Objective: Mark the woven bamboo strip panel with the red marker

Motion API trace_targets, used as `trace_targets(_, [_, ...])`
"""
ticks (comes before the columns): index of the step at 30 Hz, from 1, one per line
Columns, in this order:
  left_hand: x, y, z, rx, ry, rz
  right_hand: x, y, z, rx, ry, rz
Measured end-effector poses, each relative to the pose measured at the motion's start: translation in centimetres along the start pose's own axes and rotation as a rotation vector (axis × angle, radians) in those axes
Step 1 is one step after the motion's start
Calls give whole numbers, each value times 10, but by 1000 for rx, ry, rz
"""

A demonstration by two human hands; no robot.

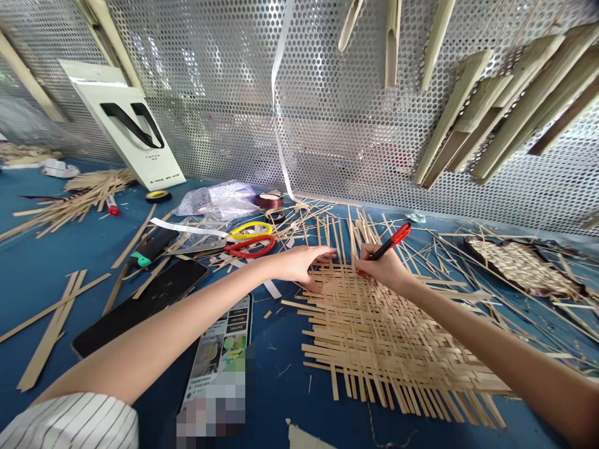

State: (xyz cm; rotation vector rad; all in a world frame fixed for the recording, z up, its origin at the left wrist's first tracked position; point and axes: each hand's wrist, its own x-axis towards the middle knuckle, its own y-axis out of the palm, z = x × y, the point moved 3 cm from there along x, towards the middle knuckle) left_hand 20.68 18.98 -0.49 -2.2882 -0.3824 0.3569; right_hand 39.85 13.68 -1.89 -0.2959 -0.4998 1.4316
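A flat woven mat of thin bamboo strips [384, 337] lies on the blue table [37, 293], its loose strip ends sticking out on all sides. My left hand [299, 265] rests at the mat's far left corner, fingers spread and touching the strips. My right hand [381, 267] grips a red pen [390, 241], with its tip down at the mat's far edge, close to my left hand. The pen's point is hidden by my fingers.
Red-and-yellow scissors [248, 240], a black phone [140, 305] and a lit phone [219, 349] lie left of the mat. Loose bamboo strips [88, 193] are scattered around. Another woven piece [524, 268] lies right, below a perforated metal wall [201, 106].
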Motion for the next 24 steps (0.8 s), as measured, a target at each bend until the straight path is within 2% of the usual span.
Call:
trace_targets(14, [-1,0,-3,-39,8,12,-6,-4,7,-78,17,-42])
trace_targets(24, [2,-1,0,-66,34,-11,-7,-16,-4,-70,38,-87])
